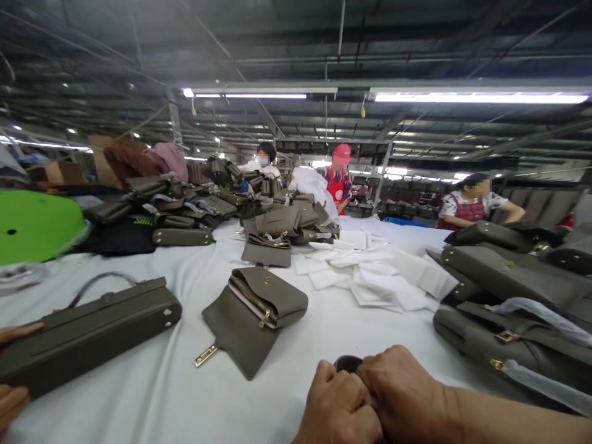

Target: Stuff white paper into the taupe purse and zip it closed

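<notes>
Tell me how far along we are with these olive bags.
Seemingly done: the stacked bags on the right have white wrapping on their straps. In hand: the left hand and right hand close together on a small dark piece, mostly hidden. Probably left: the open-flap bag lying unfastened mid-table, the long bag that another person's fingers touch, and the loose white sheets.

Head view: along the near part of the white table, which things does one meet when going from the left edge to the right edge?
Fingers of another person → long olive handbag lying flat → open olive flap bag with gold clasp → the wearer's two clasped hands: left hand, right hand → stacked olive handbags with wrapped handles.
</notes>
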Demonstrator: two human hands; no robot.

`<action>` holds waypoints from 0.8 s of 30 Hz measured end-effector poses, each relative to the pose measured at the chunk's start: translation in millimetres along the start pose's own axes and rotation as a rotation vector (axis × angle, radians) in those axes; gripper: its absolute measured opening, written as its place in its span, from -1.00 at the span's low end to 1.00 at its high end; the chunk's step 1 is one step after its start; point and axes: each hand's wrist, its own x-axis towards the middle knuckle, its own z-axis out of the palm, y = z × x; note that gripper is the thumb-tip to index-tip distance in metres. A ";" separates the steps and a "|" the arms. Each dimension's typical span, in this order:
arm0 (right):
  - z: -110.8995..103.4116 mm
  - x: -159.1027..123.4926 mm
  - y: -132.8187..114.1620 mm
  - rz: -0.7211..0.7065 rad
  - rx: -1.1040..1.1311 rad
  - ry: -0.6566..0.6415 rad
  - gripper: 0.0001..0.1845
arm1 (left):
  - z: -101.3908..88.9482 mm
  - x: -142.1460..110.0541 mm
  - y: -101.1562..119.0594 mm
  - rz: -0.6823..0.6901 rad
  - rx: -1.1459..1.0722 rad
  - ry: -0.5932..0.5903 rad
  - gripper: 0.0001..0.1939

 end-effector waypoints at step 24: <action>-25.2 -9.4 6.2 -0.006 0.251 -0.181 -0.81 | -30.3 7.5 -30.6 -0.334 -0.389 -0.120 -0.63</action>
